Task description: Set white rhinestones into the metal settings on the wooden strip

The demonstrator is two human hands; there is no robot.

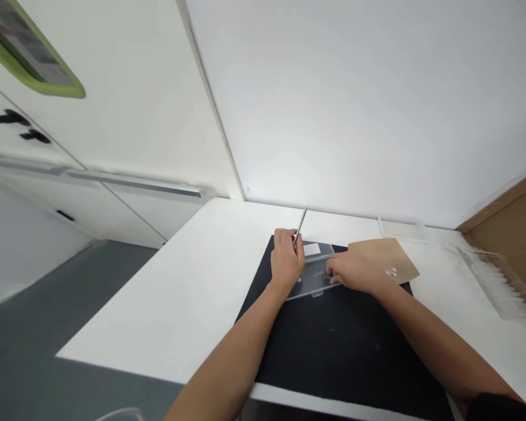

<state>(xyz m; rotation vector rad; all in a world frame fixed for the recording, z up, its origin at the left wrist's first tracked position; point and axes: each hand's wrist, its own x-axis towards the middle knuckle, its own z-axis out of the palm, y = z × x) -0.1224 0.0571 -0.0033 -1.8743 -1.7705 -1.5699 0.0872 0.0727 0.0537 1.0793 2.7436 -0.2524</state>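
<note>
My left hand [286,259] is closed around a thin metal tool [300,225] whose shaft sticks up and away from me. Its tip end is hidden under the hand. My right hand [351,271] is curled, fingertips pressing on a clear plastic tray [315,275] that lies on a black mat [342,339]. What the fingers pinch, if anything, is too small to make out. A small white label [312,249] sits on the tray's far end.
A brown paper sheet [388,257] with tiny clear bits lies right of the tray. A clear plastic container [398,228] stands by the wall and a clear rack [495,280] beside a cardboard box [515,222] at right. The white table [179,292] ends near me.
</note>
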